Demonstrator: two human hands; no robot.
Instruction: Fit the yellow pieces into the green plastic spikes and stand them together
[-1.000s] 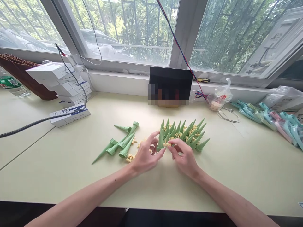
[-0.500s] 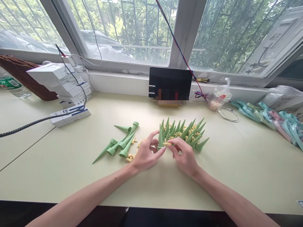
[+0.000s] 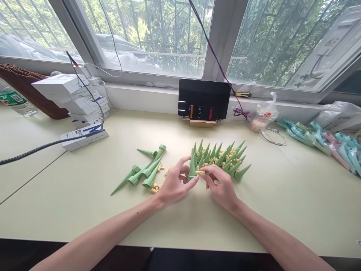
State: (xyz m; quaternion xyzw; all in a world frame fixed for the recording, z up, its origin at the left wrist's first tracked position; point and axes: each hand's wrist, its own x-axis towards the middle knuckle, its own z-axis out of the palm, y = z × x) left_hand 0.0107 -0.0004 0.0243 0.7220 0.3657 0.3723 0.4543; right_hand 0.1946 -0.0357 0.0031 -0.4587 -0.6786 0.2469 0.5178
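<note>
My left hand (image 3: 175,185) curls its thumb and fingers around the base of an upright green plant watering spike (image 3: 192,164). Close against that spike, a small yellow T-shaped valve (image 3: 199,172) is pinched between the thumb and fingertips of my right hand (image 3: 222,185). Whether the valve touches the spike I cannot tell. Just behind both hands stand several green spikes (image 3: 218,150), points up, with yellow valves among them. To the left lie several loose green spikes (image 3: 149,169) with ribbed caps. More small yellow valves (image 3: 155,187) are partly hidden behind my left hand.
A phone (image 3: 202,113) showing a timer leans on a black tablet (image 3: 205,94) at the back. White boxes (image 3: 84,101) are stacked on the left, with a dark cable (image 3: 42,147) across the table. Bagged teal and pink items (image 3: 332,145) lie at right.
The whole view has shifted slightly. Both hands keep nearly the same pose, with the spike and the yellow valve still in them.
</note>
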